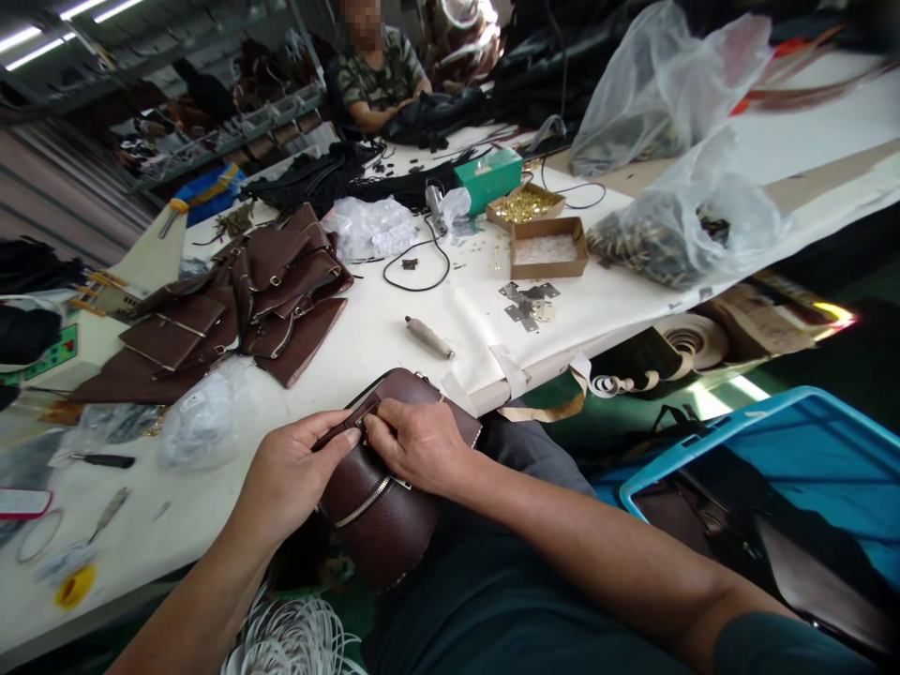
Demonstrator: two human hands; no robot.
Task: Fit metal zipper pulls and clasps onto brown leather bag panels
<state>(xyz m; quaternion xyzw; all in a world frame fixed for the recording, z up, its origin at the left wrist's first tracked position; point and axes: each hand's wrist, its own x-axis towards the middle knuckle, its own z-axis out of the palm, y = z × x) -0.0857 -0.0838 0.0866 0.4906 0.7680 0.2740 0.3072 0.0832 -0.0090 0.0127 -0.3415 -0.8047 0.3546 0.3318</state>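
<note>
The brown bag (pixel 397 520) is in the person's lap, in the middle. The left hand (pixel 292 473) pinches its top edge between thumb and fingers. The right hand (pixel 426 445) is curled up on its top; I cannot tell if it grips anything. At one o'clock from the bag, a small box (pixel 494 217) holds gold bits (pixel 527 203), and a brown box (pixel 552 268) holds clear, whitish bits (pixel 545 248). At two o'clock, a see-through sack (pixel 749 225) holds dark bits (pixel 629 246). At three o'clock, a blue bin (pixel 833 459) holds dark, shiny pieces (pixel 808 562).
</note>
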